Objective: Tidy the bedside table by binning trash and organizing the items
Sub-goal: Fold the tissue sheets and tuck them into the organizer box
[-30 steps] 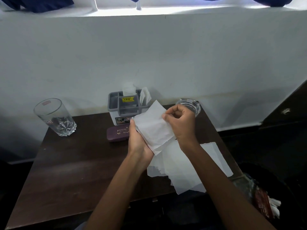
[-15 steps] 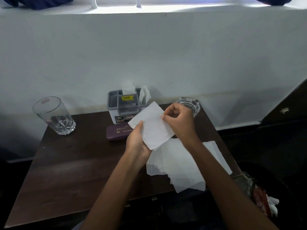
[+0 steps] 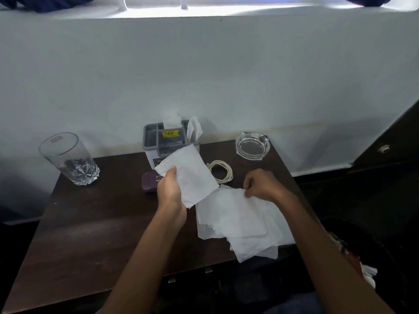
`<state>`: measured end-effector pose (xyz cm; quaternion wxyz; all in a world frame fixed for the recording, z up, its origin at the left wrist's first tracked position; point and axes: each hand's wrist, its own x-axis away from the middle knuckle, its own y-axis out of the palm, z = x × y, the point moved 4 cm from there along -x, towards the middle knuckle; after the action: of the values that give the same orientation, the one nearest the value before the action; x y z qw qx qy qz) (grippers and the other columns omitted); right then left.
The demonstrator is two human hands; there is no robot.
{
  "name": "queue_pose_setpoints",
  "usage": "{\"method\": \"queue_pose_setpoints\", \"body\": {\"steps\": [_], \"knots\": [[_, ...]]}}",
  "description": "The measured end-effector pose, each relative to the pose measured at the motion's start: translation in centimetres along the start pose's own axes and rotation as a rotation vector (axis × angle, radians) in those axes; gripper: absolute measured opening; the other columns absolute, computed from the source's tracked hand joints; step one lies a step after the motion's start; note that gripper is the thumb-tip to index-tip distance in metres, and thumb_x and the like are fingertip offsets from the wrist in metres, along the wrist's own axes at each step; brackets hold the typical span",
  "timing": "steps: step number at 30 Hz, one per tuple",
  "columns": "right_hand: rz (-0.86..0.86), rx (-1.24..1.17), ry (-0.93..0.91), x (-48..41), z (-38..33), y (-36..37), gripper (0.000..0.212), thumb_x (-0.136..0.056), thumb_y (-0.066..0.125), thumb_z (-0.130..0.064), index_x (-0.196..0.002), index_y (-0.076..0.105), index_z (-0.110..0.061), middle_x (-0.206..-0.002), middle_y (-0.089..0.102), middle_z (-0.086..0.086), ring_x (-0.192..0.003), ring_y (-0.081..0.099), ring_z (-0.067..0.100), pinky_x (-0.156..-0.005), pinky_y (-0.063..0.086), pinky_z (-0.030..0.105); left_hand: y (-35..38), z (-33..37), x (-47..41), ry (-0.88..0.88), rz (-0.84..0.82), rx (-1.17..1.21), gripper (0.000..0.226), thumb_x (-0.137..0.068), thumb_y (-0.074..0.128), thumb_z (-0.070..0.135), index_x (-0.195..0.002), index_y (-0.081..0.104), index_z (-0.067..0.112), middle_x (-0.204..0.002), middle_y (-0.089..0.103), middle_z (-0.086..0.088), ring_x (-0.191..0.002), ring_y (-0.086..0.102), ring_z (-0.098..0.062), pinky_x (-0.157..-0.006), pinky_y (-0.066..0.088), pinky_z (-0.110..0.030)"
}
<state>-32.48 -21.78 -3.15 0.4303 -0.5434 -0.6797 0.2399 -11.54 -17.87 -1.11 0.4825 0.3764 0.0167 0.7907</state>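
two hands working apart, left hand gripping a folded tissue, half hiding the purple case, right hand pinching the tissue pile

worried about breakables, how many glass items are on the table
2: a drinking glass at the back left of the table, a glass ashtray at its back right corner. The tissues could hide something small.
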Motion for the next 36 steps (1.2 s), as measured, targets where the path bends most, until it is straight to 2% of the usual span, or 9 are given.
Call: {"method": "queue_pose_setpoints", "body": {"steps": [6, 11, 16, 18, 21, 28, 31, 33, 36], "knots": [[0.049, -0.154, -0.058, 0.6, -0.4, -1.7, 0.023, -0.067, 0.071, 0.004, -0.06, 0.06, -0.014, -0.06, 0.057, -0.005, -0.058, 0.053, 0.008, -0.052, 0.041, 0.019, -0.1, 0.4, 0.0, 0.041, 0.006, -0.04, 0.018, -0.096, 0.047, 0.025, -0.111, 0.054, 0.017, -0.106, 0.062, -0.005, -0.096, 0.06, -0.026, -0.096, 0.048, -0.046], [-0.093, -0.552, -0.23, 2.6, -2.3, -4.0, 0.029, -0.068, 0.069, 0.015, -0.06, 0.057, -0.011, -0.077, 0.066, 0.013, -0.065, 0.06, 0.013, -0.066, 0.048, 0.021, -0.1, 0.5, -0.1, 0.051, -0.011, -0.063, 0.017, -0.096, 0.047, 0.026, -0.109, 0.053, 0.017, -0.091, 0.062, 0.0, -0.092, 0.06, -0.026, -0.093, 0.049, -0.045], [-0.256, -0.69, -0.379, 4.7, -4.9, -5.6, 0.029, -0.069, 0.069, 0.014, -0.062, 0.056, -0.011, -0.072, 0.065, 0.004, -0.064, 0.06, 0.01, -0.06, 0.049, 0.017, 0.2, 0.5, 0.3, 0.04, -0.069, -0.111, 0.012, -0.096, 0.047, 0.025, -0.095, 0.055, 0.015, -0.086, 0.062, -0.001, -0.074, 0.06, -0.019, -0.08, 0.051, -0.04], [-0.279, -0.789, -0.413, 5.1, -5.8, -6.0, 0.026, -0.066, 0.065, 0.01, -0.06, 0.056, -0.013, -0.07, 0.064, 0.002, -0.063, 0.058, 0.011, -0.059, 0.048, 0.018, 0.3, 0.3, 0.5, 0.025, -0.098, -0.147, 0.014, -0.096, 0.047, 0.024, -0.091, 0.057, 0.015, -0.084, 0.063, -0.002, -0.075, 0.061, -0.02, -0.085, 0.05, -0.043], [-0.279, -0.934, -0.444, 5.5, -7.0, -6.5, 0.026, -0.066, 0.061, 0.008, -0.058, 0.058, -0.016, -0.07, 0.064, 0.002, -0.062, 0.058, 0.012, -0.058, 0.05, 0.02, 0.4, -0.2, 0.4, -0.019, -0.13, -0.166, 0.018, -0.095, 0.05, 0.028, -0.103, 0.057, 0.014, -0.091, 0.065, -0.004, -0.086, 0.063, -0.026, -0.089, 0.051, -0.047], [-0.006, -0.943, -0.307, 4.2, -9.0, -4.1, 0.026, -0.071, 0.064, 0.014, -0.063, 0.054, -0.009, -0.073, 0.056, 0.013, -0.071, 0.049, 0.026, -0.061, 0.04, 0.028, 2.3, -1.7, 1.8, -0.183, -0.408, -0.137, 0.028, -0.096, 0.042, 0.026, -0.102, 0.064, 0.011, -0.093, 0.068, -0.008, -0.079, 0.065, -0.022, -0.068, 0.052, -0.033], [0.143, -0.865, -0.228, 3.9, -9.0, -3.3, 0.026, -0.072, 0.061, 0.014, -0.063, 0.053, -0.009, -0.068, 0.054, 0.011, -0.063, 0.048, 0.022, -0.056, 0.042, 0.022, 2.9, -1.6, 2.1, -0.183, -0.519, -0.066, 0.029, -0.093, 0.043, 0.025, -0.09, 0.069, 0.012, -0.084, 0.072, -0.005, -0.071, 0.069, -0.017, -0.069, 0.052, -0.029], [0.23, -0.794, -0.19, 3.9, -8.8, -3.2, 0.023, -0.074, 0.058, 0.012, -0.065, 0.052, -0.008, -0.066, 0.053, 0.01, -0.058, 0.045, 0.016, -0.05, 0.039, 0.017, 2.8, -1.6, 2.0, -0.184, -0.506, -0.025, 0.038, -0.094, 0.04, 0.03, -0.087, 0.073, 0.012, -0.088, 0.074, -0.006, -0.076, 0.07, -0.019, -0.076, 0.051, -0.032], [0.303, -0.758, -0.144, 3.7, -8.5, -3.0, 0.02, -0.075, 0.056, 0.008, -0.066, 0.053, -0.009, -0.069, 0.053, 0.011, -0.063, 0.043, 0.016, -0.053, 0.035, 0.021, 2.4, -1.7, 1.7, -0.219, -0.444, 0.003, 0.052, -0.097, 0.03, 0.049, -0.098, 0.07, 0.016, -0.096, 0.074, -0.008, -0.086, 0.071, -0.024, -0.079, 0.051, -0.038]]}}
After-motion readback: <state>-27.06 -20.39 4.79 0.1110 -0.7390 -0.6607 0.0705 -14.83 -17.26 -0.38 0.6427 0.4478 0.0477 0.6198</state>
